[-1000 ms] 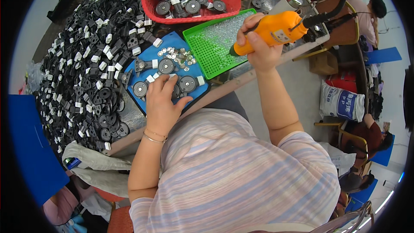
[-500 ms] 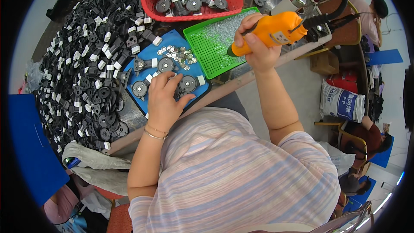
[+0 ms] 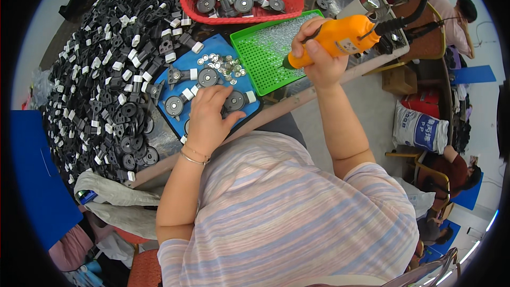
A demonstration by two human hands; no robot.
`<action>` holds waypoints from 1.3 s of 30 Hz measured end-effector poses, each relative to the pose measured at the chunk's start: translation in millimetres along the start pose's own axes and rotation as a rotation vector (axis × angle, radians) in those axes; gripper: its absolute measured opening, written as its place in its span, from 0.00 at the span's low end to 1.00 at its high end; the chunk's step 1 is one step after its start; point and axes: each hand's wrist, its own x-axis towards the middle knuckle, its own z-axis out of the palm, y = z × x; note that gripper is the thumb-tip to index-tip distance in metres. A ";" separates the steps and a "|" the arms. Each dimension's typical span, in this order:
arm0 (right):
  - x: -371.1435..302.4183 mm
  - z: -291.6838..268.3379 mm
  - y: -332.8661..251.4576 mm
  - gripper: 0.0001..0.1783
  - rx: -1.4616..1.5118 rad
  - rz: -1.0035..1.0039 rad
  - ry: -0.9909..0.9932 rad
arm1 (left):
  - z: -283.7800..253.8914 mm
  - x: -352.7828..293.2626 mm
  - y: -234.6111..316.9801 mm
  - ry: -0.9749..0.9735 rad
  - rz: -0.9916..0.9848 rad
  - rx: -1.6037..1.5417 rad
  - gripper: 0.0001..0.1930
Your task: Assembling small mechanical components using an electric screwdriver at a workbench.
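My right hand is wrapped round an orange electric screwdriver. Its dark tip is over the green perforated tray, where many small silvery screws lie. On the blue mat are several black wheel-shaped parts with white ends, and a cluster of small round metal pieces. My left hand reaches over the mat's near side, thumb apart from the bent fingers, close beside a black wheel. The fingers partly cover the parts beneath, so contact there is hard to make out.
A large heap of black parts with white ends covers the table's left side. A red basket of similar parts stands at the back. A cable runs from the screwdriver. Other people sit at the right.
My left hand has slid slightly to the right over the mat. The right hand keeps its grip on the screwdriver, its tip still above the green tray. The whole view has shifted a little.
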 end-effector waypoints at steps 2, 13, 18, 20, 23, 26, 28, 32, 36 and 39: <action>0.5 0.2 -1.0 0.11 -0.001 0.004 0.002 | -1.2 0.0 1.5 0.006 -0.004 -0.007 0.26; -2.5 58.6 -22.0 0.15 0.115 -0.020 -0.313 | 1.4 -0.3 -2.1 -0.020 -0.025 -0.013 0.24; -7.2 80.2 -7.8 0.15 0.187 0.022 -0.283 | 2.5 -0.2 -4.7 -0.041 -0.029 -0.010 0.24; -6.9 86.5 -5.3 0.15 0.208 0.051 -0.256 | 2.8 -0.1 -4.5 -0.038 -0.053 -0.026 0.24; -5.0 89.5 1.9 0.14 0.107 -0.006 -0.300 | 4.6 1.1 -5.6 -0.045 -0.087 -0.064 0.24; -8.4 92.9 5.9 0.13 0.098 0.072 -0.259 | 5.6 2.7 -6.5 -0.042 -0.074 -0.088 0.24; -5.8 92.6 7.4 0.12 0.065 0.045 -0.273 | 5.8 3.6 -7.4 -0.029 -0.050 -0.092 0.24; -1.9 96.0 6.6 0.12 0.041 0.021 -0.350 | 9.2 4.0 -10.7 -0.003 -0.025 -0.059 0.25; -2.6 95.5 8.2 0.13 0.021 0.030 -0.397 | 10.1 2.4 -13.3 0.003 -0.023 -0.056 0.25; -0.2 98.4 7.4 0.14 0.069 0.088 -0.399 | 11.4 0.9 -16.3 0.008 -0.002 -0.054 0.24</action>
